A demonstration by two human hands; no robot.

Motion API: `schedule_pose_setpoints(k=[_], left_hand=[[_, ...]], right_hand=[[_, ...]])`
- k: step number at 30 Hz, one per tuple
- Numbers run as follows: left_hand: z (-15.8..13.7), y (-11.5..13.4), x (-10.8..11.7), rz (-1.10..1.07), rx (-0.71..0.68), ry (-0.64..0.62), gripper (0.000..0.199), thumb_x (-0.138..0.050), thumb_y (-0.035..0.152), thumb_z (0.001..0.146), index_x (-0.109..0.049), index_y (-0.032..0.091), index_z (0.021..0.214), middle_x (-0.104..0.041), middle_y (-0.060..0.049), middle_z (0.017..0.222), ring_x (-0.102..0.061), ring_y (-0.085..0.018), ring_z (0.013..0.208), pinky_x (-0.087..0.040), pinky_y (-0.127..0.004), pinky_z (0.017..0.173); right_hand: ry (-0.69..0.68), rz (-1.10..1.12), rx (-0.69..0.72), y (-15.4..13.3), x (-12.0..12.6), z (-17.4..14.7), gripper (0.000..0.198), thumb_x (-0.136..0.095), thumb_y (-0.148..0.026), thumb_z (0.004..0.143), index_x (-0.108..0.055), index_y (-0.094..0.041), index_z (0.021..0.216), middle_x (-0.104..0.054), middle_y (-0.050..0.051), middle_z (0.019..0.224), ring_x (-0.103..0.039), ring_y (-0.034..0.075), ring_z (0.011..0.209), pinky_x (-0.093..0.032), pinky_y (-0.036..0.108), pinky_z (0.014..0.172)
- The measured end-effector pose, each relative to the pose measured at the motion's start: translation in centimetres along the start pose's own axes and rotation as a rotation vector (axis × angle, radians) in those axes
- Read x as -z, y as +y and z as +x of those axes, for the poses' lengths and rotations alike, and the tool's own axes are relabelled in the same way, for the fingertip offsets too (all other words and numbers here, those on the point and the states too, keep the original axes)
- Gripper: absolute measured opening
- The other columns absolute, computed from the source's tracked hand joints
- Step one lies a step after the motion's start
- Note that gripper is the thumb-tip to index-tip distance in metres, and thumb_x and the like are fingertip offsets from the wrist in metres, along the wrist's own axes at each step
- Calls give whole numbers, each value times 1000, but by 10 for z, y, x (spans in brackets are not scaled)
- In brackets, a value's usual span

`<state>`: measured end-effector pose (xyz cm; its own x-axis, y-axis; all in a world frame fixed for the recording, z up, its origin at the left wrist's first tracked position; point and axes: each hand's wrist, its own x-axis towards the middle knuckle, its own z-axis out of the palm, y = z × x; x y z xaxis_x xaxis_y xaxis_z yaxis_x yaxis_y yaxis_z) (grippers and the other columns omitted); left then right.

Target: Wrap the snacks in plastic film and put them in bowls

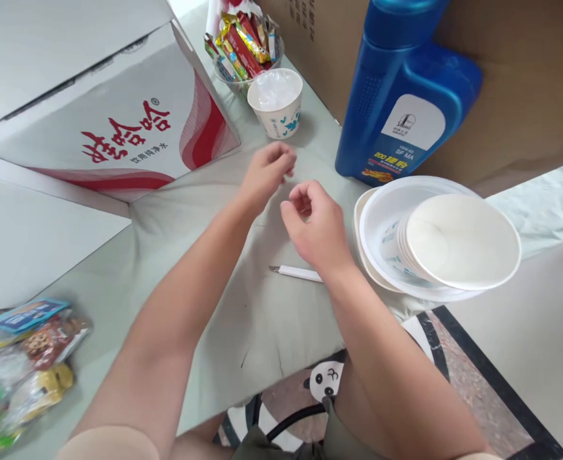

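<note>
Over the cloth-covered table [223,358], my left hand [269,172] is closed, its fingers curled in just below a paper cup [284,124] with clear plastic film in it. My right hand [316,223] faces it from a short way off, fingers curled in toward the thumb. Whether either hand holds anything small is hidden. Under my right wrist lies a white utility knife [298,273], its blade end pointing left. To the right of that hand, a stack of paper cups [463,243] lies tilted in a white plastic bowl [374,223].
A white and red drinking-water carton [132,128] stands at the left. Behind the cup is a clear bowl [228,80] of wrapped snacks [245,45]. A blue oil bottle [401,96] stands against a brown cardboard box [525,83]. Packaged snacks [32,358] lie at the lower left.
</note>
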<state>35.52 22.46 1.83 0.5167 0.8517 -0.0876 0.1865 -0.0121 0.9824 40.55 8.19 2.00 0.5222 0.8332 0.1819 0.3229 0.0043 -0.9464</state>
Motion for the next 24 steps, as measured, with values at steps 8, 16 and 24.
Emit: schedule_pose_setpoints(k=[8, 16, 24], left_hand=[[-228, -28, 91, -106, 277, 248, 69, -79, 37, 76, -15, 23, 53, -5, 7, 53, -8, -2, 40, -1, -25, 43], [-329, -51, 114, -299, 297, 285, 53, -68, 30, 65, -19, 22, 43, -13, 8, 45, -14, -2, 41, -9, -26, 46], [-333, -49, 122, -314, 170, 49, 48, -62, 31, 66, -22, 21, 43, -17, 8, 43, -14, -2, 44, -9, -27, 49]], right_hand=[[-241, 27, -164, -42, -27, -46, 55, -57, -28, 90, -16, -22, 55, -14, -6, 52, -15, 8, 50, -15, 29, 50], [-484, -203, 87, -71, -50, -130, 51, -54, -35, 89, -17, -23, 55, -16, -5, 54, -19, 8, 51, -18, 29, 52], [224, -976, 170, -27, 95, -104, 17, -62, -33, 90, -72, -19, 93, -71, 15, 86, -62, 23, 85, -35, 42, 73]])
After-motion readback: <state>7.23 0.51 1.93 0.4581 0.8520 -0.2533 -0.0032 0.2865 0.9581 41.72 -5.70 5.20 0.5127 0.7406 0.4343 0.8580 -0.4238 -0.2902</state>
